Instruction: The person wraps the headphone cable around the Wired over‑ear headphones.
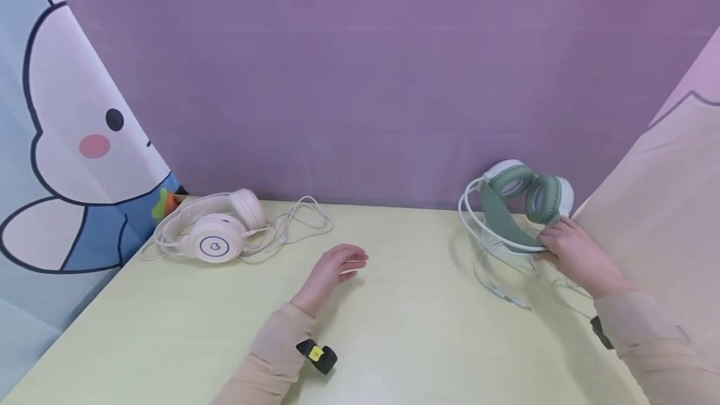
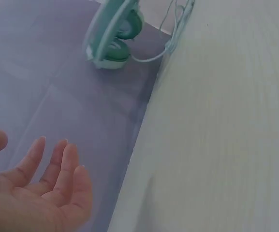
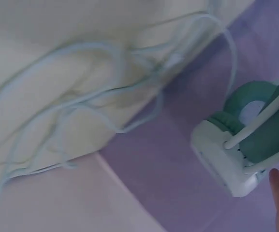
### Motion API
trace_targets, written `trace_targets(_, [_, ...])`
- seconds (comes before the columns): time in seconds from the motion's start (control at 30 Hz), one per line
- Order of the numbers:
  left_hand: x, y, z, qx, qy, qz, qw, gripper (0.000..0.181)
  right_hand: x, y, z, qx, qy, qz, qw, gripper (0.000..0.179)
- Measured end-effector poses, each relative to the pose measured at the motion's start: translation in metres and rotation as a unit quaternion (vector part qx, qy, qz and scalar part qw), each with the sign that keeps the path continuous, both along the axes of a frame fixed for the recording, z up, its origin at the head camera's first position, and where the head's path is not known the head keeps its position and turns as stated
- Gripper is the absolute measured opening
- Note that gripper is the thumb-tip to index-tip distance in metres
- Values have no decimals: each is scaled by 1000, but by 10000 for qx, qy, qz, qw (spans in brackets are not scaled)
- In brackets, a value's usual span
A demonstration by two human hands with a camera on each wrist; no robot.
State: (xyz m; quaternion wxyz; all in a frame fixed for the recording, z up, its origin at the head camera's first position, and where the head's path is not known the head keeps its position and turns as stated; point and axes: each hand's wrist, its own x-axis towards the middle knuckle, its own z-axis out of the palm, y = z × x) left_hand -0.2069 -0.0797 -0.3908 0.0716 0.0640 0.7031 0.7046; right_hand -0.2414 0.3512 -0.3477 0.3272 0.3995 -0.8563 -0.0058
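My right hand (image 1: 579,255) grips the headband of green and white headphones (image 1: 509,220) at the right of the table. The headphones are tilted, with both green ear cups (image 1: 542,199) up and away from the hand. In the right wrist view, fingers curl at the green headband (image 3: 270,137) and one white cup shell (image 3: 221,159) shows. Their pale cable (image 1: 497,289) trails on the table below. My left hand (image 1: 332,270) hovers over the middle of the table with relaxed fingers and holds nothing; the left wrist view shows its palm (image 2: 42,198).
White headphones (image 1: 216,236) lie at the back left, their coiled cable (image 1: 304,224) stretching to the right. A purple cloth (image 1: 360,80) stands behind the pale yellow table (image 1: 405,330). Printed cloths hang at the left (image 1: 84,174) and right (image 1: 669,205) sides.
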Motion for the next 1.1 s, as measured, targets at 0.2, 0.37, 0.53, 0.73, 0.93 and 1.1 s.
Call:
trace_targets(0.2, [0, 21, 6, 254, 29, -210, 9995, 39, 17, -37, 24, -214, 111, 40, 9997, 62])
trace_targets(0.37, [4, 46, 12, 736, -139, -477, 9960, 43, 37, -73, 19, -560, -13, 77, 9984, 61])
trace_targets(0.53, [10, 72, 17, 1369, -514, -833, 9857, 54, 58, -108, 3, -734, -151, 171, 9970, 25])
trace_targets(0.73, [16, 88, 20, 2205, -1102, -1005, 9639, 68, 77, -138, -10, -547, 0, 73, 9985, 31])
trace_targets(0.93, [21, 86, 20, 2843, -1817, -809, 9379, 85, 91, -162, -17, -216, -228, 21, 9995, 33])
trace_targets(1.1, [27, 83, 17, 3274, -2407, -385, 9129, 95, 93, -175, -21, 2, -236, 117, 9997, 31])
